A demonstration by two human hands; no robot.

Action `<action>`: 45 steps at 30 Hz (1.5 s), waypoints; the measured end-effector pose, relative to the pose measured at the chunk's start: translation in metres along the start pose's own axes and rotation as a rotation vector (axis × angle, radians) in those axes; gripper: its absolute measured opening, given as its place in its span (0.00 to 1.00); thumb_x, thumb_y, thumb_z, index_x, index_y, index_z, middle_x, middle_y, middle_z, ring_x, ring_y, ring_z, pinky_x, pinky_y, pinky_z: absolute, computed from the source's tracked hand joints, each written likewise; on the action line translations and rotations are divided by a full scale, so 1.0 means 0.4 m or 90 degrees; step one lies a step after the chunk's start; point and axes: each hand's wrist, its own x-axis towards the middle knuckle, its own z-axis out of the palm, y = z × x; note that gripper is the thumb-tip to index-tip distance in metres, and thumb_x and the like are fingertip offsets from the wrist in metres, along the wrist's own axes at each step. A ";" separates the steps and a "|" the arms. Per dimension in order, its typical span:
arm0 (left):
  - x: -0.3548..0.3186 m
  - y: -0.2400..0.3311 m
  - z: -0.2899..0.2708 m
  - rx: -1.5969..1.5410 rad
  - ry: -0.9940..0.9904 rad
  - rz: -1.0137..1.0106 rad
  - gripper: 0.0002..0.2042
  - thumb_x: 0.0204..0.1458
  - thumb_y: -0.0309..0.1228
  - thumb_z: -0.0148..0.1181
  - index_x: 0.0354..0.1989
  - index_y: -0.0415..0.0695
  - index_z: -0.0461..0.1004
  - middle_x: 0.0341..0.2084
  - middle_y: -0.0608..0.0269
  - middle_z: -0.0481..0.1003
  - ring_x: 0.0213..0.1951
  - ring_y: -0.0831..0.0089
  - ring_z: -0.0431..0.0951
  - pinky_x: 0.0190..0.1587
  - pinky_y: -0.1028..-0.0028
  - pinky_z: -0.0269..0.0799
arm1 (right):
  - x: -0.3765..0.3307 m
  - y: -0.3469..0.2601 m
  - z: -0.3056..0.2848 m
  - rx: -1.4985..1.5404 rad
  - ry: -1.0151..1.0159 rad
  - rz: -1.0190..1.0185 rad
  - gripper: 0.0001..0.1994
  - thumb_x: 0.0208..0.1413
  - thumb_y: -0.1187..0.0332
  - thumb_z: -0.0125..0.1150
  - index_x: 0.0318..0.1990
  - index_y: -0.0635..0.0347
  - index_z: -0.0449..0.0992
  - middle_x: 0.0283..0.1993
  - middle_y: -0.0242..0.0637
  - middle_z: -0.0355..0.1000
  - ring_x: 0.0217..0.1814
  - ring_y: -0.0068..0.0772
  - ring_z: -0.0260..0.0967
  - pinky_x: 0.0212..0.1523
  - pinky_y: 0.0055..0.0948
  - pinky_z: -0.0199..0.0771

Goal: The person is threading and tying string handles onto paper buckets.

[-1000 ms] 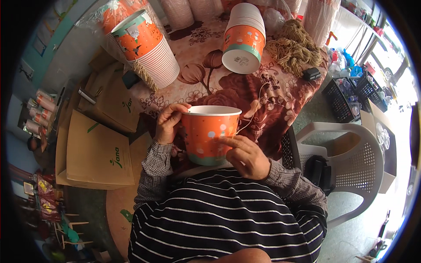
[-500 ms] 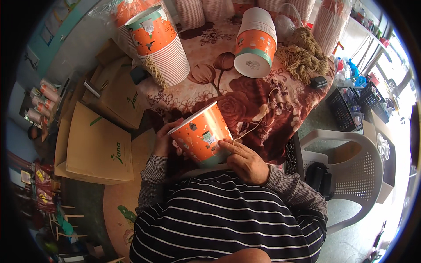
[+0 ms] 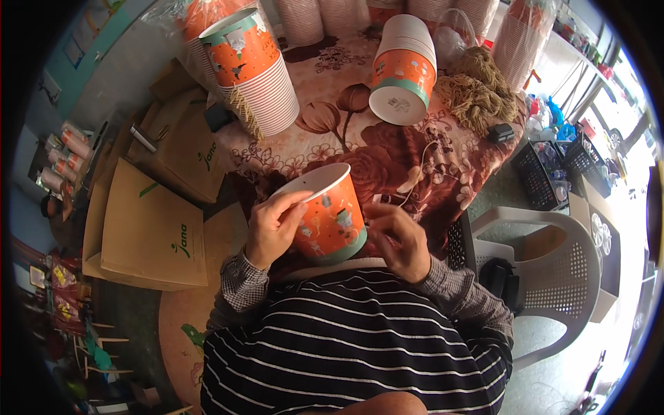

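Note:
An orange paper bucket (image 3: 328,225) with cartoon figures, a white rim and a green base band stands tilted against my lap at the table edge. My left hand (image 3: 273,228) is closed at its left side, fingers on the rim and thumb against the outer wall. By the bucket's right wall, my right hand (image 3: 400,243) has its fingers curled together. A thin pale cord (image 3: 415,181) runs across the tablecloth down to that hand; its end is hidden by the fingers.
Behind stand a tall stack of paper buckets (image 3: 259,90), tilted left, and a stack lying over (image 3: 401,76). A tan cord bundle (image 3: 481,93) lies at the right of the flowered tablecloth (image 3: 360,149). Cardboard boxes (image 3: 149,225) stand left, a plastic chair (image 3: 553,277) right.
The bucket has turned more upright. My left hand has come from behind it up to the rim. My right hand has shifted slightly right, off the front wall, with fingers more curled.

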 end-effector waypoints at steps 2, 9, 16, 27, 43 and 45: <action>0.038 0.050 0.030 0.034 -0.008 0.064 0.09 0.51 0.19 0.58 0.40 0.37 0.76 0.31 0.51 0.78 0.33 0.61 0.80 0.35 0.72 0.74 | 0.032 -0.025 -0.010 -0.036 0.022 -0.034 0.05 0.52 0.80 0.58 0.36 0.65 0.70 0.44 0.47 0.71 0.38 0.41 0.74 0.35 0.30 0.76; 0.074 0.067 0.108 0.069 -0.040 0.096 0.07 0.49 0.21 0.59 0.38 0.38 0.75 0.31 0.52 0.78 0.33 0.56 0.80 0.35 0.68 0.75 | 0.016 0.013 -0.021 -0.128 0.062 -0.041 0.09 0.45 0.81 0.62 0.34 0.63 0.71 0.34 0.40 0.71 0.30 0.38 0.73 0.29 0.30 0.74; 0.065 0.070 0.133 0.101 -0.046 0.132 0.09 0.48 0.20 0.60 0.38 0.40 0.73 0.31 0.55 0.78 0.33 0.58 0.80 0.35 0.67 0.76 | 0.011 0.027 -0.036 -0.180 0.065 -0.062 0.09 0.43 0.79 0.63 0.32 0.60 0.71 0.32 0.37 0.70 0.28 0.37 0.72 0.26 0.31 0.73; 0.061 0.077 0.142 0.108 -0.060 0.143 0.09 0.48 0.20 0.60 0.38 0.40 0.73 0.30 0.56 0.78 0.33 0.59 0.80 0.34 0.67 0.76 | 0.010 0.023 -0.031 -0.224 0.057 -0.089 0.09 0.43 0.78 0.63 0.32 0.59 0.71 0.31 0.36 0.70 0.29 0.37 0.71 0.27 0.31 0.73; 0.088 0.096 0.130 0.145 -0.245 0.061 0.07 0.49 0.28 0.61 0.34 0.40 0.73 0.27 0.54 0.78 0.30 0.55 0.79 0.33 0.64 0.74 | 0.007 0.019 -0.033 -0.280 0.022 -0.066 0.09 0.46 0.74 0.63 0.36 0.59 0.72 0.32 0.36 0.69 0.29 0.37 0.71 0.26 0.33 0.72; 0.082 0.089 0.135 0.148 -0.211 0.083 0.07 0.49 0.28 0.61 0.34 0.39 0.73 0.27 0.54 0.78 0.30 0.55 0.79 0.33 0.64 0.74 | 0.016 0.006 -0.039 -0.277 0.013 -0.047 0.10 0.47 0.75 0.64 0.39 0.59 0.74 0.31 0.37 0.70 0.26 0.37 0.71 0.25 0.31 0.72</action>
